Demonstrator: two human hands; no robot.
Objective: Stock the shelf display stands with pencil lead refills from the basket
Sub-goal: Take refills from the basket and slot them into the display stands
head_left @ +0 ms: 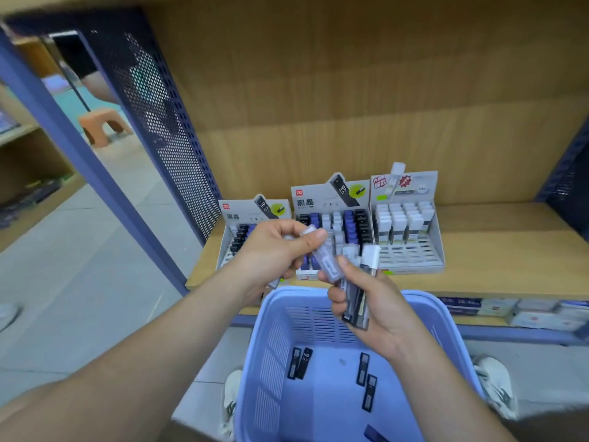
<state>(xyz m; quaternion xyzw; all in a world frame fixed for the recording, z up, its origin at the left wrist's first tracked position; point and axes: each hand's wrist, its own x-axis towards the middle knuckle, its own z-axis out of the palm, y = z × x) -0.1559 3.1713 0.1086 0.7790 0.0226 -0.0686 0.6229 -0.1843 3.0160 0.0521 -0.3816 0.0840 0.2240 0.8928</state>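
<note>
Three cardboard display stands sit side by side on the wooden shelf: a left stand (230, 231), a middle stand (318, 199) with black, blue and white refills, and a right stand (411, 218) with white refills. My left hand (271, 250) pinches a clear refill case (325, 256) above the basket's far rim. Beside it, my right hand (376, 304) grips a bundle of refill cases (360, 295), some clear, some dark. The blue plastic basket (271, 346) below my hands holds several black refill cases (301, 363) on its floor.
A dark perforated metal panel (165, 122) closes the shelf's left end. The wooden shelf (510, 250) runs on to the right of the stands. Boxed goods (541, 314) lie on the shelf below. An orange stool (102, 122) stands in the aisle. My shoes (495, 384) flank the basket.
</note>
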